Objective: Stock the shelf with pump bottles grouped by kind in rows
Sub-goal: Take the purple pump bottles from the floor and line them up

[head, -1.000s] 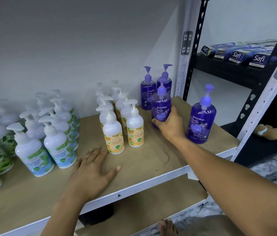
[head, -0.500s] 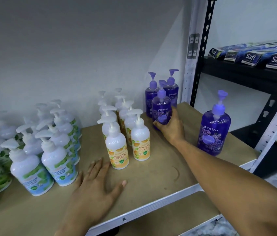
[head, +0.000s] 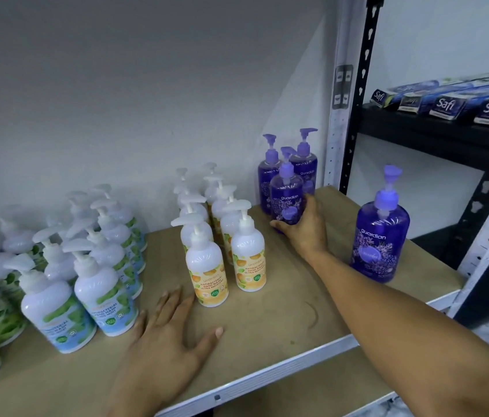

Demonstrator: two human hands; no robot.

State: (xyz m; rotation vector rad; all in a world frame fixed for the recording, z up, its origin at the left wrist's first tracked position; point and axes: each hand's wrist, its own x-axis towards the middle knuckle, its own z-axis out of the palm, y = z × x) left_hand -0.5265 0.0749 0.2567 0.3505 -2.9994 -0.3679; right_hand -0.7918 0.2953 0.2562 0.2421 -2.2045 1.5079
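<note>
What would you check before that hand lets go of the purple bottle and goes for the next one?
1. Grip: the right hand wraps the purple Guardian bottle low on its body: ok.
2. Bottle upright, pump on top: ok.
3. Right group: it is just in front of two purple bottles of the same kind: ok.
4. Base resting on the shelf board: cannot tell, the hand hides it.
5. Lone purple bottle stands apart near the front right edge, not in the row: not ok.
6. Left hand lies flat on the board, holding nothing: ok.
</note>
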